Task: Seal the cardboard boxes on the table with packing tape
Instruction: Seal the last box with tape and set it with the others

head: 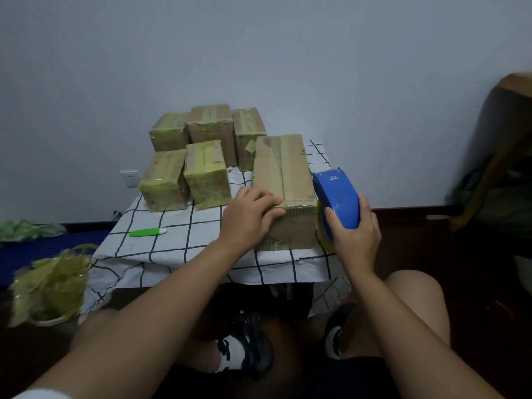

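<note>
A long cardboard box lies on the checked tablecloth, near the table's front right corner. A strip of tape runs along its top seam. My left hand rests on its near top edge, fingers spread over the tape. My right hand grips a blue tape dispenser just right of the box, with the yellowish tape roll at its underside. Several smaller boxes wrapped in yellow-green tape stand in a cluster at the back left of the table.
A green and white utility knife lies on the cloth at front left. A basket of crumpled tape scraps sits on the floor at left. A wooden chair stands at right. My knees and shoes are below the table.
</note>
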`<state>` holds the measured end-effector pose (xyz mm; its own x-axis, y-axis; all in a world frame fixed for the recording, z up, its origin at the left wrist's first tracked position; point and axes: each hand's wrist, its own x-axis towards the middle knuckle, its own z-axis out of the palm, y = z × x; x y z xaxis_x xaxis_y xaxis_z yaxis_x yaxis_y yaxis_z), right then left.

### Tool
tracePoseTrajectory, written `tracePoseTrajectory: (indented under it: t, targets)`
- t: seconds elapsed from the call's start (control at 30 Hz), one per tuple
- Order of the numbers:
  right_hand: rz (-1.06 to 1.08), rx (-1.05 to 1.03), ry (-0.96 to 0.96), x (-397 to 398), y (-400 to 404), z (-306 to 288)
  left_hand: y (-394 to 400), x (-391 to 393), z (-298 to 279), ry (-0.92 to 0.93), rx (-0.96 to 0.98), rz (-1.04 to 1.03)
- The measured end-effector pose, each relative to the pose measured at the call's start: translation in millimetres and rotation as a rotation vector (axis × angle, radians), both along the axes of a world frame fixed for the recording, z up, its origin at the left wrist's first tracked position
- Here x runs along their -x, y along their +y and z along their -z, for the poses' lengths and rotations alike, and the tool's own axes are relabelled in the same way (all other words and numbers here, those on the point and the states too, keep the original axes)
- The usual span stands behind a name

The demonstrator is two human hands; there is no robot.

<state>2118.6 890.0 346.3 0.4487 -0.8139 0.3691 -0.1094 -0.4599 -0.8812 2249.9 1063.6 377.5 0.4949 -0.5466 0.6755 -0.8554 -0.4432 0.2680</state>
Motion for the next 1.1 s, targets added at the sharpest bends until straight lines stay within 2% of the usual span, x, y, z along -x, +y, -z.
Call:
tracePoseTrajectory:
  t: [0.1,0.27,0.4,0.5,0.57,0.67,0.8,0.97,1.1]
  targets:
    - [0.015,-0.009,-0.003,0,0,1,-3,6,1,-0.023,0.005,-0.013]
    - [0.014,0.001,-0.001,0,1,2,1,7,-9,0.160,-0.038,-0.019]
    - [0.018,0.000,-0.005,0,1,3,-14,16,-7,0.086,-0.061,-0.102]
    - [0.009,0.004,-0.007,1,1,4,-7,19,3,0.077,-0.043,-0.063]
    - [0.004,0.012,-0.006,1,1,3,4,18,4,0.187,-0.008,0.012]
    - [-0.003,0.009,-0.003,1,0,4,16,14,0,0.455,0.183,0.058]
    - [-0.012,0.022,-0.018,3,-1,5,20,7,6,0.527,0.281,0.097]
    - [-0.009,0.025,-0.011,1,-1,5,21,-2,13,0.493,0.300,0.093]
    - [0.009,0.025,-0.021,2,0,5,25,-6,15,0.443,0.236,0.125]
